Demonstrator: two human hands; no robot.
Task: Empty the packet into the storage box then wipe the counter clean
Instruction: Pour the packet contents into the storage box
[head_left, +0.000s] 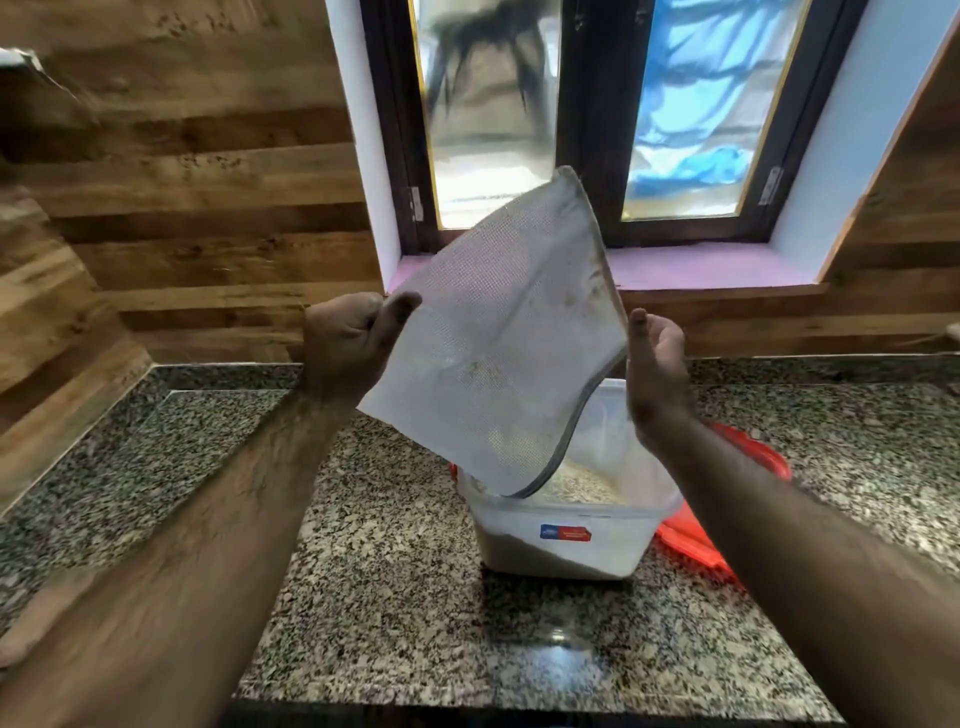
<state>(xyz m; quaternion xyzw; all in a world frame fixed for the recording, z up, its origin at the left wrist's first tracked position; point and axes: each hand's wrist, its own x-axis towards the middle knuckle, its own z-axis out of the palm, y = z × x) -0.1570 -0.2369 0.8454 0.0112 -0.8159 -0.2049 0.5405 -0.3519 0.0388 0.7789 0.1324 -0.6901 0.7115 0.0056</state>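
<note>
A white mesh-textured packet (498, 338) hangs upside down over a clear plastic storage box (566, 540), its open grey-edged mouth just above the box rim. Pale grain fills the bottom of the box. My left hand (353, 338) pinches the packet's upper left corner. My right hand (657, 374) is beside the packet's right edge with its fingers spread, palm facing the packet; I cannot tell whether it touches it. The box stands on a speckled granite counter (395, 597).
A red lid (696, 551) lies on the counter beneath and to the right of the box. Wood-panelled walls rise behind and to the left. A dark-framed window (587, 119) with a purple sill is straight ahead. The counter's front edge is near the bottom.
</note>
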